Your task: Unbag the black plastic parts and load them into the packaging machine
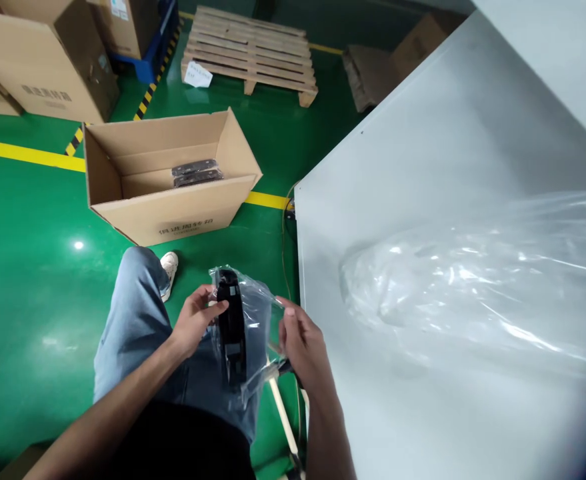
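Black part (pixel 231 327), long and narrow, is held over the person's lap, its length running roughly away from the body, with film of a clear bag (pixel 257 320) showing along both sides of it; whether it sits fully inside the bag cannot be told. The left hand (pixel 195 323) is closed on the black part near its far end, thumb on the upper face and the other fingers at the side and partly hidden. The right hand (pixel 300 337) pinches the edge of the clear bag between thumb and fingers, apart from the black part. To the right stands a white table (pixel 337 220) with clear plastic sheeting (pixel 463 280) spread over it, crumpled and shiny. Ahead on the green floor (pixel 33 220), just beyond the knee and a white shoe (pixel 169 270), an open cardboard box (pixel 173 207) holds dark wrapped pieces (pixel 197 173) lying side by side. Farther off are a wooden pallet (pixel 253 50) with a white paper (pixel 198 75) at its near left corner, and at the upper left a larger carton (pixel 37 67) beside a blue pallet (pixel 147 63) bearing another box (pixel 127 30)
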`<state>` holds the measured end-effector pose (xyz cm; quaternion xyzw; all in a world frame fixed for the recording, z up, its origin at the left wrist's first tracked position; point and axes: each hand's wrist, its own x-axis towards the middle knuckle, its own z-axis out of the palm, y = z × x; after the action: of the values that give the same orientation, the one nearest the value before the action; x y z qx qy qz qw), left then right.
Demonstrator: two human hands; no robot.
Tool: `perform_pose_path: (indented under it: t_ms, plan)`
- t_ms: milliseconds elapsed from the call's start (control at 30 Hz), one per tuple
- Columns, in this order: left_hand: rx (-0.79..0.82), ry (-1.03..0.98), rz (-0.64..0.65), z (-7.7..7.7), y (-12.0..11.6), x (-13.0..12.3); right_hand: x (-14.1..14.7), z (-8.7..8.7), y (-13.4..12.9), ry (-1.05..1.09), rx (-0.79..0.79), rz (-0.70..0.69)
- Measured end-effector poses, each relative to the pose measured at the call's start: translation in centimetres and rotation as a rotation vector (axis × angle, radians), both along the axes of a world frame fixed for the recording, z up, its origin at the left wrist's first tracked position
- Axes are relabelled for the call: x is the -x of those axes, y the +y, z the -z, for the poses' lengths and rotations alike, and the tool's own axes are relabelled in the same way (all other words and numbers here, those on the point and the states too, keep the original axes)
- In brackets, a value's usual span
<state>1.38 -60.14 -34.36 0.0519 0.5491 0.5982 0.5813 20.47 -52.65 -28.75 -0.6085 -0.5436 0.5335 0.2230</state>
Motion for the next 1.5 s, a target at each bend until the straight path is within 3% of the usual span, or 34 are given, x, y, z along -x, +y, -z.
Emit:
perform_pose_path:
  t_ms: [167, 300, 433, 700, 833, 933, 1033, 1167, 1300, 1400, 1467, 1500]
  plan:
    - [-0.088, 0.248, 0.016, -1.3, -0.4, 0.5, 0.2, -0.2, 0.4, -0.174, -0.518, -0.012]
    - [-0.039, 0.414, 0.091, -2.3, -1.2, 0.3, 2.6, -0.7, 0.3, -0.414, -0.962, -0.239]
    - [-0.048, 0.526, 0.137, -3.2, -1.7, 0.0, 4.6, -0.8, 0.8, -0.570, -1.135, -0.332]
    - [0.049, 0.606, 0.036, -3.0, -2.4, 1.0, 4.2, -1.7, 1.7, -0.358, -0.917, -0.098]
    - [0.047, 0.714, 0.039, -3.1, -2.5, 0.4, 5.6, -1.5, 1.0, -0.506, -1.028, -0.181]
    - [0.018, 0.793, 0.030, -3.3, -2.5, -0.4, 6.8, -0.8, 0.6, -0.593, -1.000, -0.214]
    - [0.009, 0.857, 0.040, -3.5, -2.3, -0.7, 6.8, -0.8, 0.7, -0.516, -0.870, -0.219]
    - [0.068, 0.886, 0.064, -4.0, -2.1, 0.3, 5.1, -2.5, 1.8, -0.230, -0.537, -0.241]
    - [0.007, 0.740, 0.118, -5.1, -2.2, 3.0, 2.3, -5.5, 4.0, -0.135, -0.310, -0.271]
    - [-0.121, 0.505, 0.244, -5.9, -2.3, 5.8, -0.2, -7.6, 6.3, -0.090, -0.166, -0.453]
    - [-0.127, 0.377, 0.246, -6.0, -2.2, 7.6, -1.4, -8.3, 7.6, -0.048, -0.144, -0.493]
    - [-0.105, 0.333, 0.215, -5.9, -2.1, 8.3, -1.6, -8.3, 8.1, -0.035, -0.179, -0.432]
